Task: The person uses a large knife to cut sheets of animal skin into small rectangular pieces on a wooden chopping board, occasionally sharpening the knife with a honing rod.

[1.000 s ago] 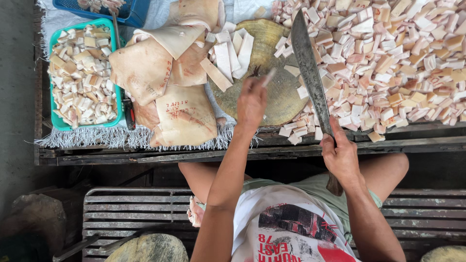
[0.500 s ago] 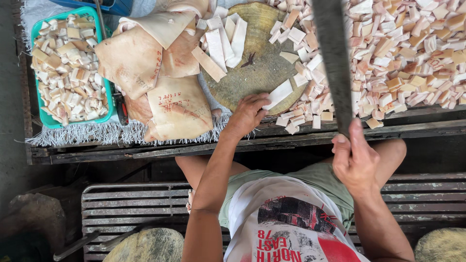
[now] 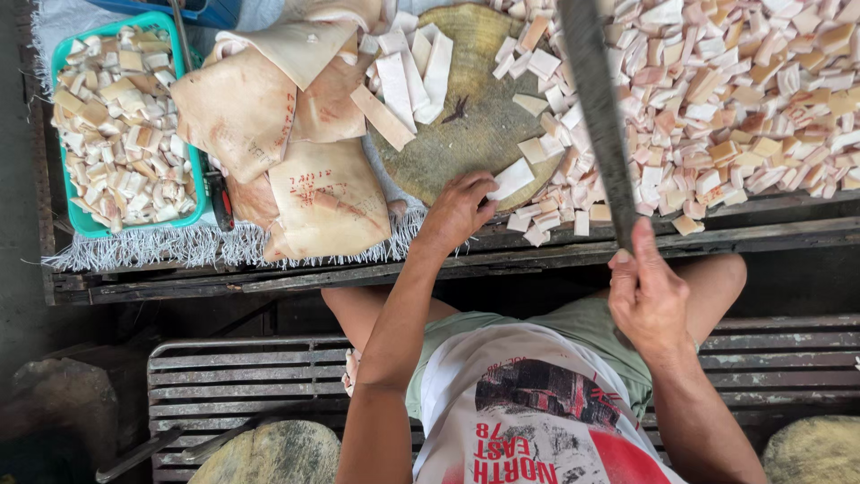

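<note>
My right hand (image 3: 649,291) grips the handle of a long cleaver (image 3: 593,108), whose blade is raised above the bench. My left hand (image 3: 461,208) rests on the near edge of a round wooden chopping block (image 3: 466,134), fingers on a pale strip of pork skin (image 3: 512,177). Several long strips (image 3: 412,76) lie at the block's far side. Large uncut skin sheets (image 3: 269,134) are piled to the left of the block.
A heap of small cut skin pieces (image 3: 735,99) covers the bench on the right. A green basket (image 3: 81,224) at the left holds more cut pieces. A slatted metal bench (image 3: 242,367) lies under me; round stumps sit below.
The cleaver has risen from lying over the pile to upright above the bench. My left hand has slid to the block's near edge onto a strip.
</note>
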